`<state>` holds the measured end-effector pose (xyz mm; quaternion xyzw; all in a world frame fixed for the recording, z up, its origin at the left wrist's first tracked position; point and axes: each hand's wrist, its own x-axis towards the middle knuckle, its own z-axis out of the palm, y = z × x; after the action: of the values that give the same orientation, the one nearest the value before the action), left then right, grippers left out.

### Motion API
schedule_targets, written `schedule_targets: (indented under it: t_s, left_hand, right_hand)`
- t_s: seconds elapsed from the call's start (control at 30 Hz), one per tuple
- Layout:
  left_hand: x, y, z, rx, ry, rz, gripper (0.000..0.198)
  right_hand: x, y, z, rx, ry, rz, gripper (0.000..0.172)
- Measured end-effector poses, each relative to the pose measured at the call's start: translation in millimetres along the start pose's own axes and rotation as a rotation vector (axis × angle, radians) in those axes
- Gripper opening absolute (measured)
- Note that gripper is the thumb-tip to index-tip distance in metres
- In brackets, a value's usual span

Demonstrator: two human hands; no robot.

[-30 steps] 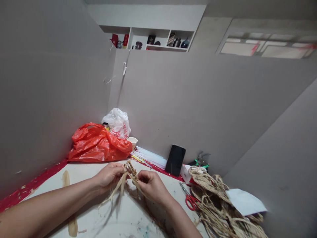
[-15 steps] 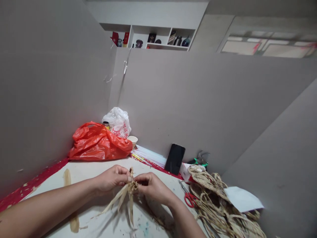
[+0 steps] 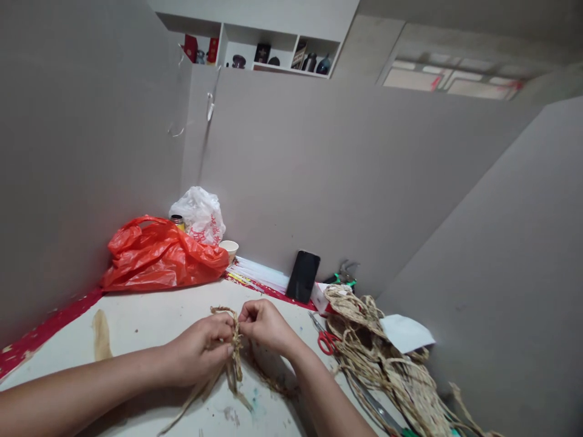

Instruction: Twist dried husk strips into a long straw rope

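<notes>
My left hand [image 3: 207, 349] is closed round a short braided piece of dried husk or straw cord [image 3: 236, 352], whose upper end bends over to the left above the knuckles. Loose flat strips [image 3: 194, 403] trail from it below the hand. At the right side of the braid, my right hand [image 3: 264, 325] pinches with thumb and forefinger; the bit between those fingertips is too small to make out. A thin dark twisted cord [image 3: 268, 379] lies beneath the right wrist. Beyond the left forearm, a pale flat husk strip [image 3: 101, 334] rests on the white board [image 3: 173, 303].
Red-handled scissors [image 3: 326, 341] and a heap of braided straw cord [image 3: 387, 370] lie on the right. Behind stand a black phone [image 3: 303, 276], green-handled pliers [image 3: 344, 276], a red plastic bag [image 3: 159, 258], a white bag [image 3: 200, 212] and a paper cup [image 3: 229, 249]. Grey partitions [image 3: 364, 170] enclose the table.
The braid has turned more upright, with its bent top now showing. My left hand has wrapped further round it, and my right hand sits slightly higher against it. The whole view has shifted.
</notes>
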<state>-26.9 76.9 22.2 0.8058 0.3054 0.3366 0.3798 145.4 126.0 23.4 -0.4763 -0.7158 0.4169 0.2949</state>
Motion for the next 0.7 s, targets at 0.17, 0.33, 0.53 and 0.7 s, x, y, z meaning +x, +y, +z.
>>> schedule_targets:
  t_s: [0.17,0.33,0.53,0.7]
  left_hand:
    - [-4,0,5.2,0.157,-0.021,0.078,0.015]
    - [-20,14,22.4,0.008,-0.346,0.088,0.022]
    - [-24,9,24.5,-0.312,-0.370,-0.149,0.010]
    - [-4,-17,7.9,-0.555,-0.169,-0.386,0.029]
  right_hand:
    - [5,-2,8,0.199,0.231,0.137,0.011]
    - [13,13,-17,0.341,0.536,0.135,0.007]
    - [1,21,-97,0.566,1.000,0.043,0.014]
    - [-35,-9,-147,0.807,1.202,-0.032,0.015]
